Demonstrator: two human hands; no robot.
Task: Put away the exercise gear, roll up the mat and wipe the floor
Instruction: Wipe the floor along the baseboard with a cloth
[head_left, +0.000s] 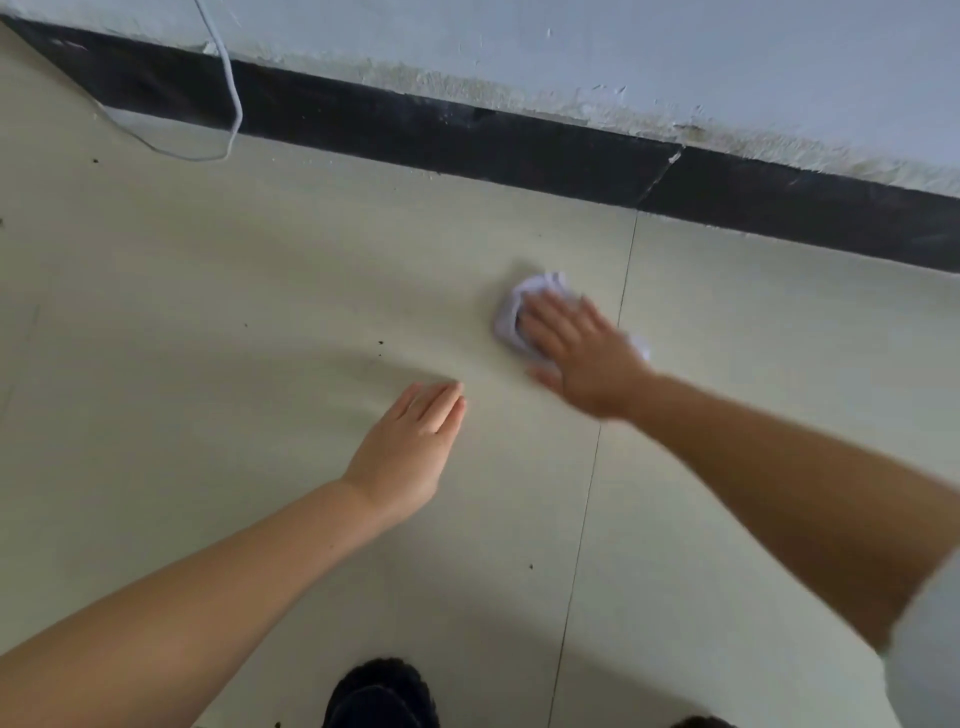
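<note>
My right hand (576, 353) lies flat with straight fingers on a crumpled white cloth (511, 317), pressing it against the pale tiled floor (260, 291). The hand is blurred with motion. Most of the cloth is hidden under the palm; a bit shows at the wrist side. My left hand (410, 452) rests flat on the floor with fingers straight and together, to the left of the cloth and nearer to me, holding nothing. No mat or exercise gear is in view.
A black skirting board (467, 140) runs along the foot of a pale blue wall (623, 47). A white cable (231, 93) hangs down at the upper left and loops on the floor. Small dark specks dot the tiles. A dark shoe (382, 693) shows at the bottom edge.
</note>
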